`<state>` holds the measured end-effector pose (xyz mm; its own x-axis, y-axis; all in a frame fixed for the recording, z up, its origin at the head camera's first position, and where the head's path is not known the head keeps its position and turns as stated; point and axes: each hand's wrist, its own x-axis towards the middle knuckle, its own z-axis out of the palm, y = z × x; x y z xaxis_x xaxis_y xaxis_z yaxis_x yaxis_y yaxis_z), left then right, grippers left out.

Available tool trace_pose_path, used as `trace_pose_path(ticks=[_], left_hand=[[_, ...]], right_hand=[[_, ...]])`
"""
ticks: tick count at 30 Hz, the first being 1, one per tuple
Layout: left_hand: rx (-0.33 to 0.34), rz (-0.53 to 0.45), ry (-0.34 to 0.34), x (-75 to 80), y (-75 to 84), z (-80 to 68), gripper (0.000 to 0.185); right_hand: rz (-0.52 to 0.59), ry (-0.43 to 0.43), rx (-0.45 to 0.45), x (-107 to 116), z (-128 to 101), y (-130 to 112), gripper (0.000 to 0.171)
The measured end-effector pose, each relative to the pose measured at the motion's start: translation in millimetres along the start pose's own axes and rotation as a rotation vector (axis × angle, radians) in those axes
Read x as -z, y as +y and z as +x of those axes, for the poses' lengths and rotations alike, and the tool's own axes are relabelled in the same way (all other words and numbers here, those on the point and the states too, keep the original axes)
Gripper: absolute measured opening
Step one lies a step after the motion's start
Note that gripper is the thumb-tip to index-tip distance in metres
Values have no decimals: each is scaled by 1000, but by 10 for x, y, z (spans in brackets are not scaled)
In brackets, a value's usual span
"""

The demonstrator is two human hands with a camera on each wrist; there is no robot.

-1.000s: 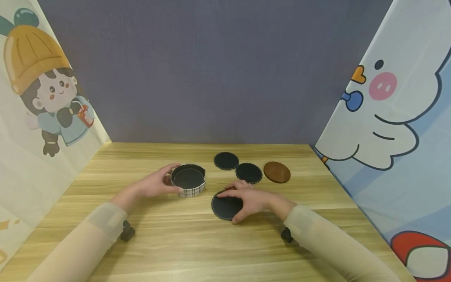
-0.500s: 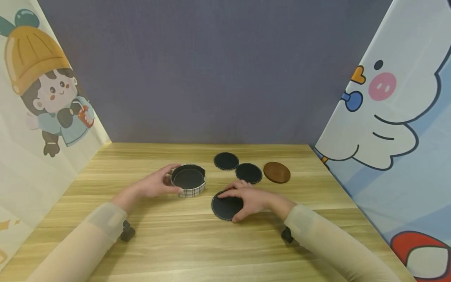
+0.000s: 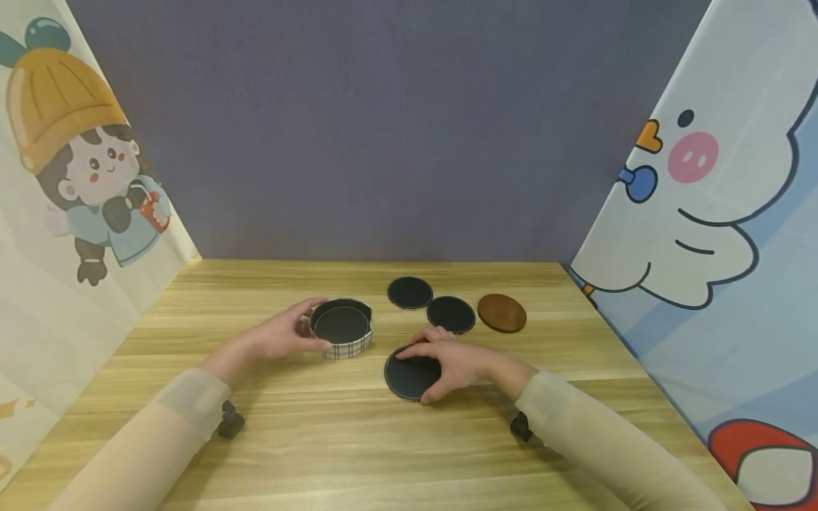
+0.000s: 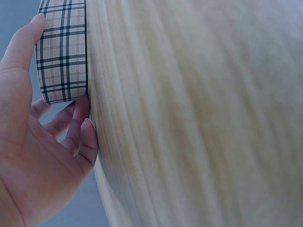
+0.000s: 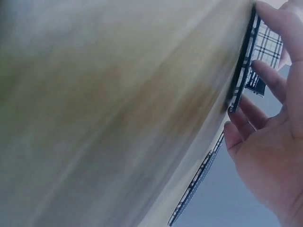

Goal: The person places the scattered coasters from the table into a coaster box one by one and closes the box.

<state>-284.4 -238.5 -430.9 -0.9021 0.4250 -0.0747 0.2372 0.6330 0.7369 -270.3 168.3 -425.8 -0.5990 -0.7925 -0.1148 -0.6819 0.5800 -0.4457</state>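
In the head view my left hand [image 3: 286,333] grips a round coaster holder [image 3: 348,348] from its left side, thumb at the near wall and fingers round the far side. Its outside is cream with a dark check, also seen in the left wrist view on the holder's wall [image 4: 62,52]; its inside is black, with a notch at the right of the rim. To the right, my right hand [image 3: 455,360] holds a black round coaster [image 3: 409,380] lying on the table, thumb at the near edge, index finger over the top. The right wrist view shows the coaster's checked edge [image 5: 243,71].
Behind the right hand lie two more black coasters, one farther back [image 3: 410,292] and one nearer [image 3: 451,314]. A brown round disc [image 3: 502,313] sits to their right. The wooden table [image 3: 307,454] ends at a grey back panel [image 3: 383,142], with printed cartoon panels on both sides.
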Motion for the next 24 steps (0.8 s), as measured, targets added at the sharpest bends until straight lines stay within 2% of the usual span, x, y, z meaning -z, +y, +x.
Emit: trace_pose_path(ticks=[13, 24], left_hand=[[0, -3, 6, -2, -6, -2, 111], [-4, -12, 2, -2, -4, -6, 111]], right_hand=[[59, 81, -53, 10, -36, 10, 82], [66, 157, -73, 1, -30, 10, 81]])
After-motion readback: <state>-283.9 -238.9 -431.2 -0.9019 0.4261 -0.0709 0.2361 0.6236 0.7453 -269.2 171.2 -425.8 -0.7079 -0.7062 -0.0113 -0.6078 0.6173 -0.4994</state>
